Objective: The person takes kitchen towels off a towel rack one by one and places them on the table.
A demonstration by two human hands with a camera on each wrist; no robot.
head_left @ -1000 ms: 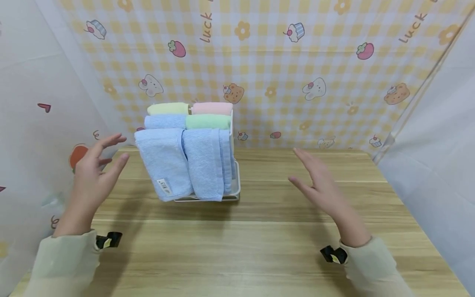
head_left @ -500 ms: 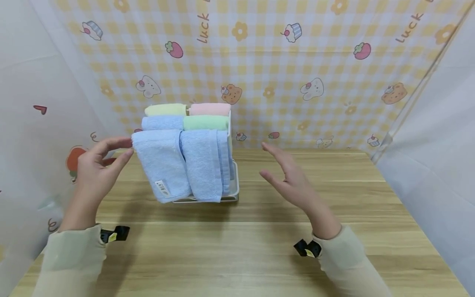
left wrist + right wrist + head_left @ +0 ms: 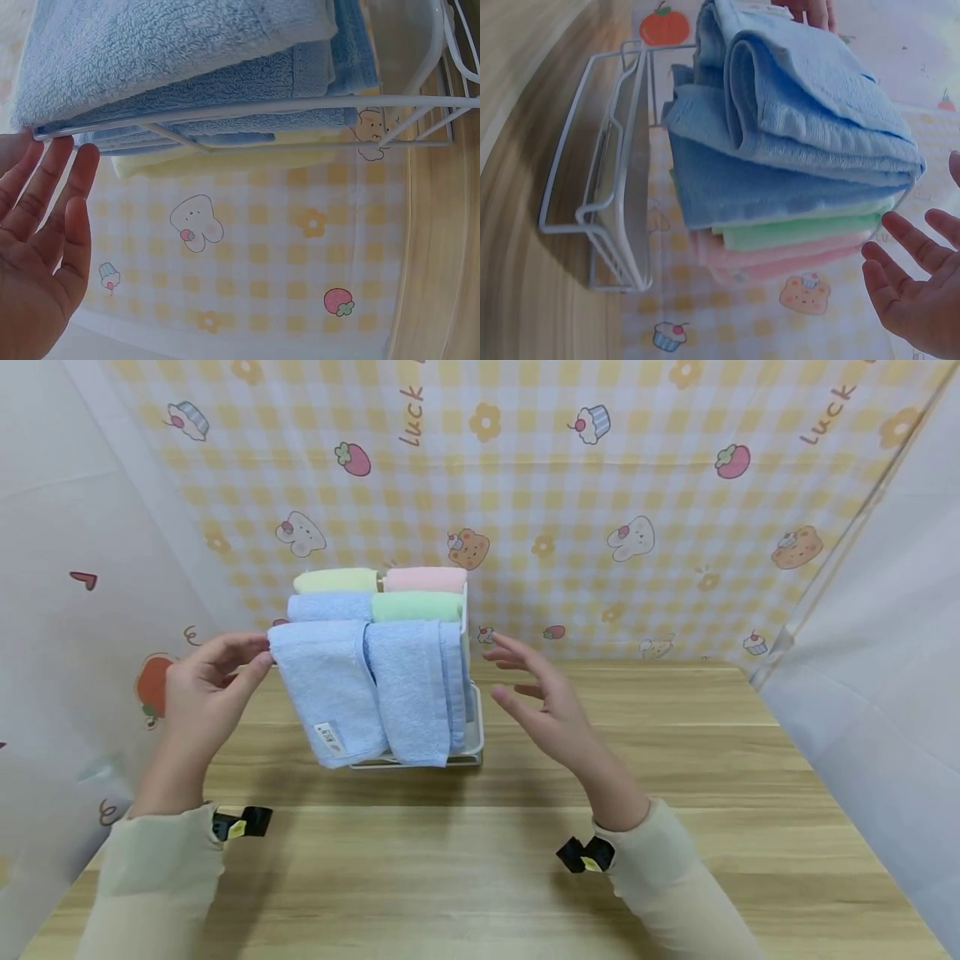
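Several folded towels hang on a white wire rack (image 3: 562, 169). In front are two light-blue towels (image 3: 414, 693), the left one with a white tag (image 3: 328, 737). Behind them show a blue towel (image 3: 330, 607), a green towel (image 3: 417, 607), a yellow towel (image 3: 336, 581) and a pink towel (image 3: 425, 580). My left hand (image 3: 210, 689) has its fingertips right at the rack's upper left corner; the left wrist view shows its fingers fairly straight beneath the rail end (image 3: 112, 124). To the right of the rack, my right hand (image 3: 546, 710) is held with fingers apart and nothing between them.
The rack's white base tray (image 3: 476, 727) rests on a wooden tabletop (image 3: 480, 860). A yellow checked cloth (image 3: 570, 577) hangs close behind the rack. White printed cloth (image 3: 60, 610) lines the left side, and plain white cloth (image 3: 870, 635) lines the right.
My right hand has moved left, from well out over the table to close beside the rack. My left hand has moved slightly right, up to the rack's corner. Rack and towels stay put.
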